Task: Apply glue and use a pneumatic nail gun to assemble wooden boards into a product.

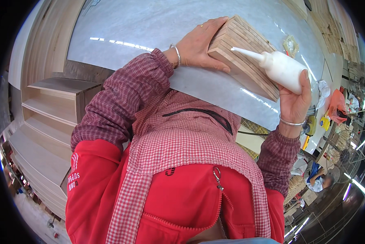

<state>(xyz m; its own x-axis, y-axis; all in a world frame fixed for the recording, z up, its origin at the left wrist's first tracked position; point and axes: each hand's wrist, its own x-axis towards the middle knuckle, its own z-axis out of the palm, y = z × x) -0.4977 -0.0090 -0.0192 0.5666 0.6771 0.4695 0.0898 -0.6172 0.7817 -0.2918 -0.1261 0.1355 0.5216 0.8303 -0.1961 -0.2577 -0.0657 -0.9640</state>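
A stack of several narrow wooden boards (pixel 247 75) lies on the light grey tabletop in front of me. My left hand (pixel 200 44) grips the stack's left end, thumb on the near side and fingers over the far side. In my right hand (pixel 295 95) is a white squeeze bottle (pixel 284 70) with a long thin nozzle, tilted so that the nozzle points left over the boards. Its tip hovers above their upper edges; whether it touches them I cannot tell. No liquid shows at the tip.
The smooth grey tabletop (pixel 121 30) spreads around the boards. Beyond them lies a small tape roll (pixel 290 45). Wooden panels and open shelf boxes (pixel 52 106) stand at left. To the right are an orange plastic bag (pixel 337 106), a yellow tape measure (pixel 324 123), a fan (pixel 345 152) and another person (pixel 318 182).
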